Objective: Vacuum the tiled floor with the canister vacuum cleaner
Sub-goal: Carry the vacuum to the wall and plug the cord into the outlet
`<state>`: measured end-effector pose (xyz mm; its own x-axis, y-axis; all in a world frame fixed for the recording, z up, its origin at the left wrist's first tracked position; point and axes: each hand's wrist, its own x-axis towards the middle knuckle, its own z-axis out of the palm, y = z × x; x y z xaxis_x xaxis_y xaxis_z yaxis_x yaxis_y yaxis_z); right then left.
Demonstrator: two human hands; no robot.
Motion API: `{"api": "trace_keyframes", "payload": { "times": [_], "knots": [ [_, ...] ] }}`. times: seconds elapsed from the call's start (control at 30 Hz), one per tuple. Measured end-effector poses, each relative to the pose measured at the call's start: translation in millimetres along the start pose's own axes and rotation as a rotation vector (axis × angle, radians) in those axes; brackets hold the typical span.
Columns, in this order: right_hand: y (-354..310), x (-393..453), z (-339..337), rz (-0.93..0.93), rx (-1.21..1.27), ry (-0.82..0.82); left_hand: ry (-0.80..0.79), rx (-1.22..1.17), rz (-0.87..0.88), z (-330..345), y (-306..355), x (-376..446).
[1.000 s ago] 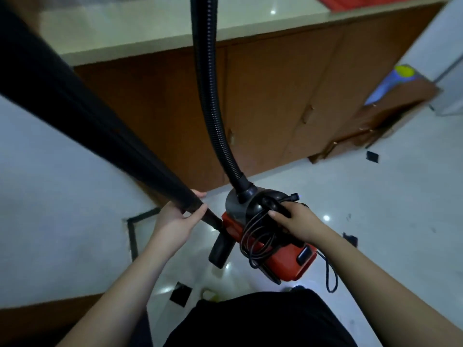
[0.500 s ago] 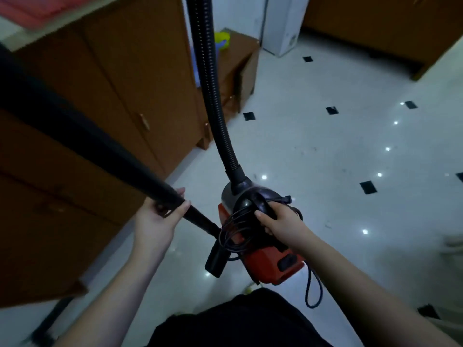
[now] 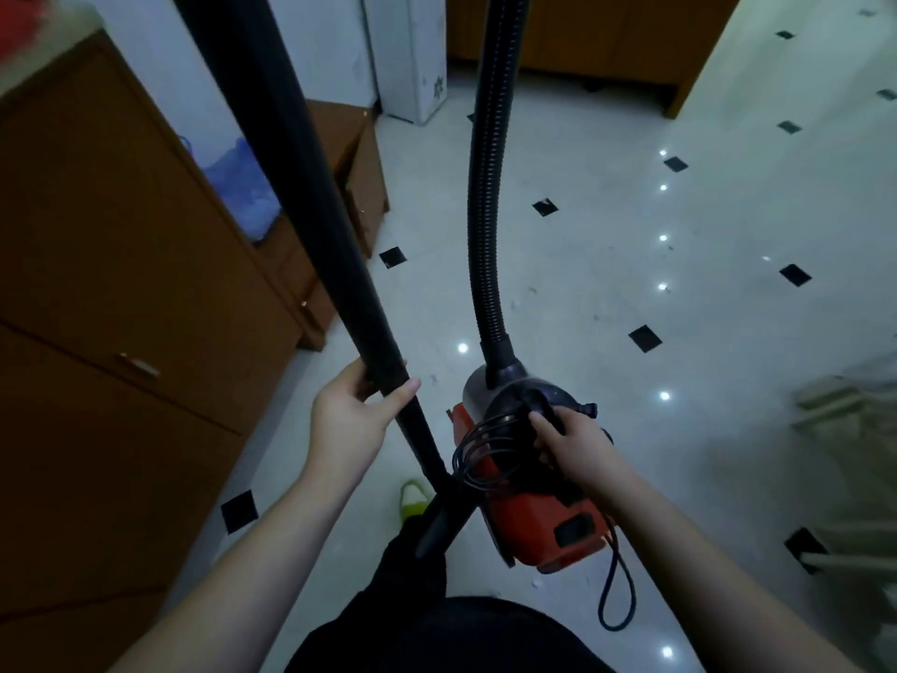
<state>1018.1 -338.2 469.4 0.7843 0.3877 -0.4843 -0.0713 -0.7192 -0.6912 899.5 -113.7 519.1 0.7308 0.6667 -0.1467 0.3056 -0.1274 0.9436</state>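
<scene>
I have the red canister vacuum (image 3: 543,517) lifted clear of the tiled floor (image 3: 606,264), my right hand (image 3: 570,442) curled round its top handle along with the looped power cord (image 3: 473,451), which I judge keeps the cord from trailing while the machine is carried to a spot. My left hand (image 3: 354,420) wraps the black wand (image 3: 310,187) near its lower end, steadying it so it stays off the brown cabinet (image 3: 111,303) at left (the ribbed hose (image 3: 488,201) arches up out of view). No suction head is on the tiles, so cleaning seems not yet begun.
</scene>
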Motion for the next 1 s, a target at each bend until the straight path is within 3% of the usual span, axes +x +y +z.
{"api": "trace_keyframes", "payload": {
  "times": [0.3, 0.63, 1.0],
  "knots": [
    [-68.8, 104.6, -47.2, 0.054, -0.166, 0.109, -0.159, 0.039, 0.109, 28.1, 26.0, 153.2],
    [-127.5, 237.4, -154.0, 0.025, -0.056, 0.339, -0.188, -0.013, 0.186, 89.3, 104.4, 325.4],
    [-143.6, 405.2, -266.5, 0.000, -0.035, 0.225, -0.110, 0.040, 0.148, 207.7, 168.2, 490.6]
  ]
}}
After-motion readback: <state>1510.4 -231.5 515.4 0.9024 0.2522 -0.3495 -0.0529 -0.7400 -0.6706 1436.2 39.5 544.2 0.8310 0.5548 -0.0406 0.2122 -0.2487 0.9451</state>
